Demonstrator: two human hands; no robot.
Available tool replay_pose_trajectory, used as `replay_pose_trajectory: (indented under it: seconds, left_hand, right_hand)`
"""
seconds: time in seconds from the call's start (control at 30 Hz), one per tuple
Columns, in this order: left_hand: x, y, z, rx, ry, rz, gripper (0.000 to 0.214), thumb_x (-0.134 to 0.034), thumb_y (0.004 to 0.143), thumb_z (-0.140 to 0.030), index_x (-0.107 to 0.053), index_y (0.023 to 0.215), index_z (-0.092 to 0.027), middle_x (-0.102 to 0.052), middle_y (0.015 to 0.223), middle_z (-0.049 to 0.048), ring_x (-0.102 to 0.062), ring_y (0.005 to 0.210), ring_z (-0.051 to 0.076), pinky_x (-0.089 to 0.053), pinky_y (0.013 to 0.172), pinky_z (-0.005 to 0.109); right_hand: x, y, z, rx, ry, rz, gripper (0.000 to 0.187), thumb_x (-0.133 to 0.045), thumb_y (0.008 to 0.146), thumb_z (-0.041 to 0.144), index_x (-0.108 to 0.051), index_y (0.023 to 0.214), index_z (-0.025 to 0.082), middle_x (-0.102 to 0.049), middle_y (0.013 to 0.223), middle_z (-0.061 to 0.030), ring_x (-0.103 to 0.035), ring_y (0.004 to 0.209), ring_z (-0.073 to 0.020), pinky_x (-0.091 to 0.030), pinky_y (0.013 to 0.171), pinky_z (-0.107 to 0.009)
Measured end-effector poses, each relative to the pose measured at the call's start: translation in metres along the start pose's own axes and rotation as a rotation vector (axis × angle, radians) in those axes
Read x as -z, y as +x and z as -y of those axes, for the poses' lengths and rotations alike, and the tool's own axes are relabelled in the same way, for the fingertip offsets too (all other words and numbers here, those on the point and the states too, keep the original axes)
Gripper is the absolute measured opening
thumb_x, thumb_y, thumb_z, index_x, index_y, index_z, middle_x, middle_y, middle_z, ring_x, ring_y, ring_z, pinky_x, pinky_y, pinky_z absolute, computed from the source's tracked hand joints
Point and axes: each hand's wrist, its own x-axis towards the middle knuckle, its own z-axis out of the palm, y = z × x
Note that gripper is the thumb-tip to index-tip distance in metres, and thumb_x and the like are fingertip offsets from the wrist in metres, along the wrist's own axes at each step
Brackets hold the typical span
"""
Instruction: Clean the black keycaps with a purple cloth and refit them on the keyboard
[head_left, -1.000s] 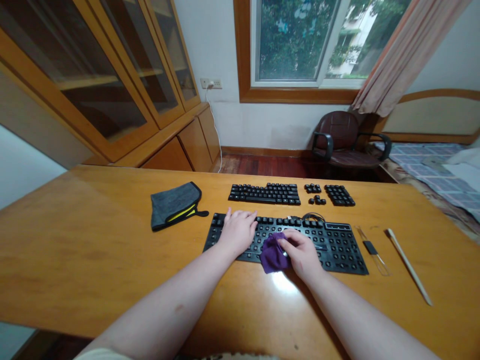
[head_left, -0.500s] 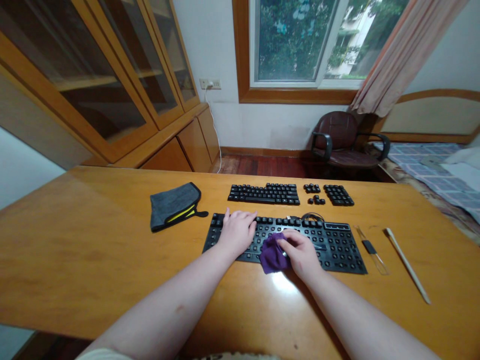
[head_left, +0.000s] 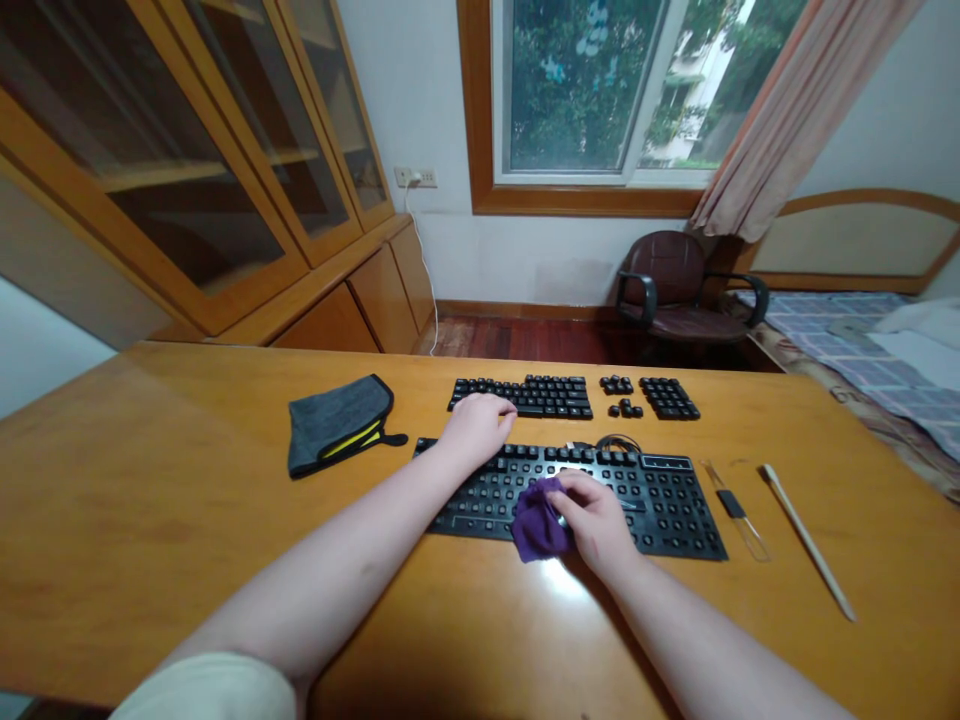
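Observation:
A black keyboard with most of its keycaps off lies flat on the table. My right hand pinches a bunched purple cloth over the keyboard's middle, near its front edge. At the far edge of the keyboard is my left hand, its back turned up and its fingers bent down out of sight; the thumb side points right. Beyond it lie loose black keycaps in rows, and the hand covers part of the nearest row. Whether it touches them I cannot tell.
Two small keycap groups and a number-pad block sit at the back right. A coiled cable is behind the keyboard. To the right lie a wire keycap puller and a light-coloured stick-like brush. A folded grey cloth lies left.
My left hand has moved from the keyboard's upper left part to its far edge, and its fingers have bent down. The right hand stays on the keyboard with the purple cloth. The view has shifted slightly.

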Motion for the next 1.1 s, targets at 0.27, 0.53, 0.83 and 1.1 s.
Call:
replay_pose_trajectory:
  seconds: [0.27, 0.53, 0.83, 1.1]
  left_hand:
    - [-0.021, 0.105, 0.02, 0.149, 0.007, 0.121, 0.027, -0.046, 0.08, -0.031, -0.068, 0.092, -0.019, -0.067, 0.096, 0.0075, -0.058, 0.091, 0.021, -0.043, 0.082, 0.029]
    - [-0.042, 0.13, 0.03, 0.139, 0.011, 0.201, 0.026, -0.05, 0.078, -0.031, -0.07, 0.088, -0.019, -0.068, 0.093, 0.0085, -0.06, 0.089, 0.022, -0.044, 0.081, 0.03]
    - [-0.051, 0.135, 0.032, 0.151, -0.024, 0.24, 0.016, -0.061, 0.07, -0.03, -0.071, 0.077, -0.021, -0.069, 0.086, 0.0061, -0.06, 0.085, 0.02, -0.044, 0.08, 0.029]
    - [-0.042, 0.134, 0.03, 0.181, -0.117, 0.11, 0.013, -0.06, 0.07, -0.024, -0.068, 0.077, -0.017, -0.068, 0.081, 0.0071, -0.061, 0.08, 0.02, -0.045, 0.075, 0.029]
  right_hand:
    - [0.001, 0.0, 0.002, 0.002, -0.004, 0.004, 0.008, -0.061, 0.072, 0.023, -0.067, 0.067, 0.019, -0.063, 0.071, -0.0041, -0.058, 0.071, -0.0184, -0.045, 0.068, -0.03]
    - [0.001, 0.0, 0.0, -0.018, 0.012, 0.008, 0.009, -0.061, 0.073, 0.022, -0.066, 0.066, 0.019, -0.062, 0.072, -0.0039, -0.058, 0.071, -0.0179, -0.045, 0.068, -0.029]
    - [0.0, 0.001, 0.008, -0.027, 0.011, -0.005, 0.01, -0.06, 0.072, 0.021, -0.066, 0.064, 0.019, -0.062, 0.069, -0.0037, -0.058, 0.068, -0.0175, -0.045, 0.065, -0.028]
    - [0.0, 0.001, 0.009, -0.034, 0.006, -0.01, 0.01, -0.061, 0.071, 0.022, -0.065, 0.063, 0.019, -0.061, 0.068, -0.0032, -0.058, 0.067, -0.0173, -0.045, 0.064, -0.028]
